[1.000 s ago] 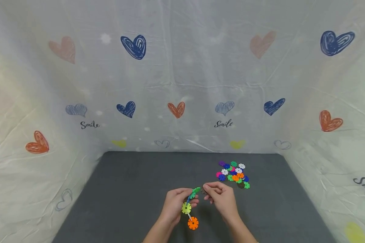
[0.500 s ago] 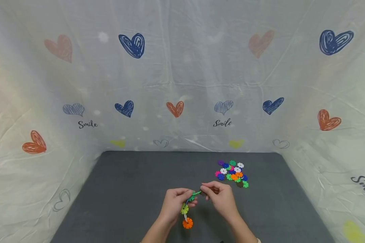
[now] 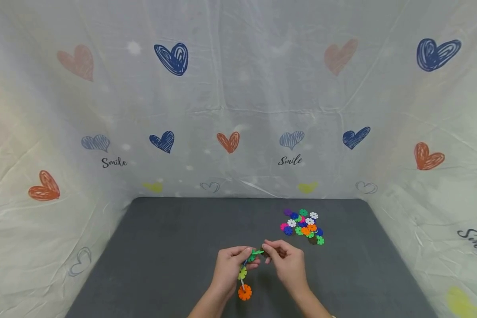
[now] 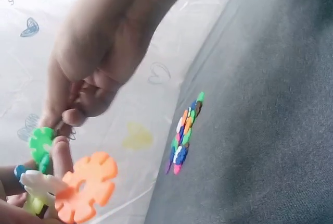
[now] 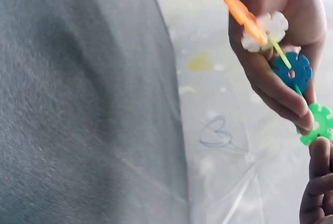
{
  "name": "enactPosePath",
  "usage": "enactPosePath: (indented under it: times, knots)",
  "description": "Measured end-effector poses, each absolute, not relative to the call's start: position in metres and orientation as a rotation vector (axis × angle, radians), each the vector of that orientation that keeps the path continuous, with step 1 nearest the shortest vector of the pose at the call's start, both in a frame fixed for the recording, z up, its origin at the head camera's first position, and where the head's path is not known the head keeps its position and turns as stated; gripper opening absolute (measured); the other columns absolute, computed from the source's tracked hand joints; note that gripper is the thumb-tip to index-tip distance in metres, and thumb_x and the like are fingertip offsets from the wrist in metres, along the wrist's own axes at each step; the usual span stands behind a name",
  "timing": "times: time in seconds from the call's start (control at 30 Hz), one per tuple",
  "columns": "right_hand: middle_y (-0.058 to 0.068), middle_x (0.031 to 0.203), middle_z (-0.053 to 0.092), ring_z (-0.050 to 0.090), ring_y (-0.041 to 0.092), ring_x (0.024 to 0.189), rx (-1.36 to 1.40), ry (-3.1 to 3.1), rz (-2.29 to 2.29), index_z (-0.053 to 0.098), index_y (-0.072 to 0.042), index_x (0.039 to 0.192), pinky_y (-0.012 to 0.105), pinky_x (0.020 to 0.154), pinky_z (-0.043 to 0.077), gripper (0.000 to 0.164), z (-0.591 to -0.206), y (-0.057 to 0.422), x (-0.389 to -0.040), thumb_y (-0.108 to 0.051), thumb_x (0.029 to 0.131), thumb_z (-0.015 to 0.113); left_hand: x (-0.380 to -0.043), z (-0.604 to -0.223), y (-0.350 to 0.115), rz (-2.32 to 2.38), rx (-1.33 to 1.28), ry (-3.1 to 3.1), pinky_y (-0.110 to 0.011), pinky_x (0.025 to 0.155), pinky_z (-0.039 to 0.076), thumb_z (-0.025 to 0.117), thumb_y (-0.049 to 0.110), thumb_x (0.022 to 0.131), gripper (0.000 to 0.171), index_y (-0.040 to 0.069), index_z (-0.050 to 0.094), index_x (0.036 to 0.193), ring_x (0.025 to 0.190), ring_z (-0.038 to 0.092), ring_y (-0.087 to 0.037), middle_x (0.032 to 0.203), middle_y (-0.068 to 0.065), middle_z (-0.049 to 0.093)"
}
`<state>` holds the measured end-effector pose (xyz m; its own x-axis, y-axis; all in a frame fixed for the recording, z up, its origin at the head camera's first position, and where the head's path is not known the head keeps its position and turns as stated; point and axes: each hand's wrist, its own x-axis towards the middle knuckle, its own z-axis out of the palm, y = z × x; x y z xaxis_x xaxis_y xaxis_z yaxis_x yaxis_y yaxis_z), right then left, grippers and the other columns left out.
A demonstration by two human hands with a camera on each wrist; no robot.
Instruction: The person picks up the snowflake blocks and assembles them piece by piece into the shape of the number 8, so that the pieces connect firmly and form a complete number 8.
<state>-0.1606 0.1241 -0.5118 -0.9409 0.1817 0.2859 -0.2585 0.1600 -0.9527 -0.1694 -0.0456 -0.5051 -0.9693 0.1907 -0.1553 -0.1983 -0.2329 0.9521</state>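
Observation:
My left hand [image 3: 227, 267] pinches a chain of notched flower-shaped plastic discs between thumb and fingers. From its lower end hangs an orange disc [image 3: 244, 292], joined to a white disc [image 5: 277, 25], then a yellow disc [image 3: 242, 273]. A blue disc [image 5: 292, 73] and a darker green disc [image 3: 251, 258] follow near the fingers. At the upper end a bright green disc [image 4: 41, 143] points toward my right hand [image 3: 291, 265]. That hand's thumb and index finger pinch a brown disc [image 3: 264, 253], mostly hidden, right at the bright green disc's edge.
A loose pile of several coloured discs [image 3: 305, 230] lies on the dark grey table [image 3: 175, 247], beyond the right hand. A pale curtain [image 3: 258, 88] printed with hearts closes off the back and both sides.
The right hand has brought the brown disc up against the bright green one, which now shows more edge-on. The chain's orange end has swung slightly left.

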Motion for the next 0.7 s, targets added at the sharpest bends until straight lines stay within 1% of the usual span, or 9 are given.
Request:
enactPosePath:
  times: [0.07, 0.13, 0.2, 0.3, 0.4, 0.57, 0.63, 0.7]
  knots:
    - [0.009, 0.082, 0.077, 0.065, 0.019, 0.053, 0.103, -2.104, 1.842, 0.079, -0.01, 0.099, 0.025, 0.041, 0.043, 0.009, -0.511, 0.126, -0.161, -0.014, 0.092, 0.074, -0.17, -0.503, -0.044, 2.298, -0.001, 1.772, -0.033, 0.076, 0.061, 0.067, 0.016, 0.098, 0.034, -0.014, 0.069, 0.112, 0.079, 0.076, -0.019, 0.101, -0.024, 0.074]
    - [0.012, 0.078, 0.075, 0.064, 0.019, 0.054, 0.101, -2.117, 1.856, 0.077, -0.01, 0.106, 0.026, 0.045, 0.046, 0.016, -0.51, 0.13, -0.163, -0.019, 0.094, 0.072, -0.17, -0.502, -0.042, 2.302, 0.009, 1.778, -0.034, 0.077, 0.061, 0.066, 0.018, 0.098, 0.034, -0.013, 0.069, 0.113, 0.08, 0.076, -0.02, 0.102, -0.027, 0.073]
    - [0.015, 0.077, 0.073, 0.063, 0.017, 0.056, 0.063, -2.131, 1.9, 0.075, -0.01, 0.107, 0.026, 0.05, 0.05, 0.018, -0.51, 0.134, -0.165, -0.023, 0.095, 0.071, -0.17, -0.502, -0.04, 2.306, 0.013, 1.792, -0.034, 0.077, 0.061, 0.066, 0.02, 0.099, 0.034, -0.011, 0.069, 0.112, 0.082, 0.076, -0.02, 0.101, -0.026, 0.074]
    - [0.016, 0.078, 0.072, 0.063, 0.015, 0.059, -0.01, -2.153, 1.949, 0.073, -0.007, 0.103, 0.026, 0.057, 0.054, 0.02, -0.509, 0.139, -0.168, -0.025, 0.095, 0.072, -0.17, -0.503, -0.036, 2.311, 0.001, 1.789, -0.034, 0.077, 0.061, 0.064, 0.021, 0.1, 0.033, -0.009, 0.069, 0.112, 0.083, 0.076, -0.022, 0.099, -0.025, 0.074]
    - [0.013, 0.079, 0.072, 0.064, 0.015, 0.062, -0.039, -2.166, 1.962, 0.073, -0.003, 0.097, 0.026, 0.06, 0.057, 0.02, -0.509, 0.141, -0.17, -0.023, 0.094, 0.073, -0.169, -0.503, -0.035, 2.268, 0.013, 1.787, -0.034, 0.077, 0.061, 0.062, 0.02, 0.102, 0.031, -0.007, 0.067, 0.115, 0.084, 0.076, -0.023, 0.097, -0.021, 0.075]
    - [0.009, 0.076, 0.071, 0.063, 0.019, 0.062, 0.027, -2.251, 1.904, 0.074, -0.005, 0.092, 0.026, 0.057, 0.054, 0.014, -0.508, 0.144, -0.173, -0.018, 0.094, 0.073, -0.169, -0.503, -0.037, 2.12, 0.112, 1.873, -0.038, 0.076, 0.061, 0.059, 0.026, 0.103, 0.034, -0.004, 0.068, 0.117, 0.08, 0.075, -0.022, 0.096, -0.019, 0.075]
    - [0.008, 0.075, 0.071, 0.063, 0.021, 0.061, 0.072, -2.304, 1.888, 0.074, -0.005, 0.091, 0.027, 0.056, 0.053, 0.012, -0.508, 0.145, -0.173, -0.016, 0.095, 0.072, -0.169, -0.503, -0.039, 2.066, 0.129, 1.947, -0.036, 0.072, 0.06, 0.06, 0.031, 0.103, 0.037, -0.002, 0.071, 0.114, 0.076, 0.071, -0.018, 0.093, -0.014, 0.075]
    - [0.007, 0.075, 0.071, 0.063, 0.022, 0.061, 0.126, -2.359, 1.884, 0.074, -0.005, 0.091, 0.028, 0.056, 0.053, 0.012, -0.509, 0.146, -0.173, -0.016, 0.095, 0.071, -0.17, -0.503, -0.041, 2.024, 0.138, 2.004, -0.032, 0.067, 0.058, 0.062, 0.032, 0.101, 0.036, 0.0, 0.074, 0.11, 0.072, 0.067, -0.014, 0.092, -0.012, 0.075]
